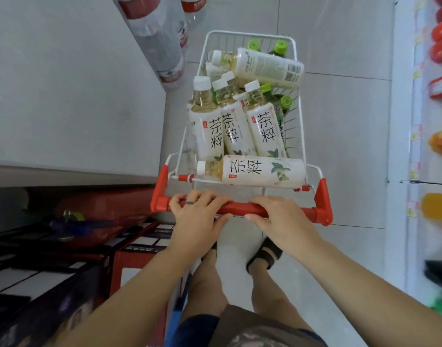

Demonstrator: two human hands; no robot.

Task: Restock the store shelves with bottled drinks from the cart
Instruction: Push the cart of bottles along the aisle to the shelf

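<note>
A small white wire cart (pixel 300 136) stands on the tiled floor in front of me, with a red handle bar (pixel 240 209). My left hand (pixel 195 216) and my right hand (pixel 282 216) both grip that bar, fingers curled over it. Several white-capped tea bottles (pixel 240 131) with pale labels fill the cart, some leaning, one lying crosswise (pixel 260 171) near the handle. Green-capped bottles (pixel 280 47) sit deeper in, partly hidden.
A grey counter (pixel 65 96) lies on the left, with shrink-wrapped water bottle packs (pixel 162 46) beyond it. Dark and red boxes (pixel 65 259) are stacked low on the left. A store shelf (pixel 415 121) with red, orange and green drinks runs along the right.
</note>
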